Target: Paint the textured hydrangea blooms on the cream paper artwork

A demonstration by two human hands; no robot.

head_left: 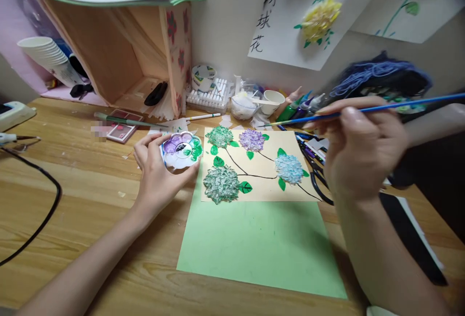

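Note:
My left hand [156, 171] grips a small white flower-shaped paint palette [181, 149] with purple, green and black paint, resting on the wooden desk just left of the artwork. My right hand [359, 151] is raised above the desk's right side, fingers closed round a blue paintbrush [399, 105] whose tip points left, above the top edge of the picture. Between the hands lies a cream sheet [261, 185] with several textured paper flowers in green, purple and blue, with black stems and green leaves. It lies on a light green sheet [261, 248].
A wooden box [119, 59] and stacked paper cups [47, 54] stand at back left. Cups, a white tray and pens crowd the back wall [232, 98]. Scissors and pens [316, 161] lie right of the picture. A black cable [47, 209] crosses the desk's left. Flower pictures hang on the wall [298, 16].

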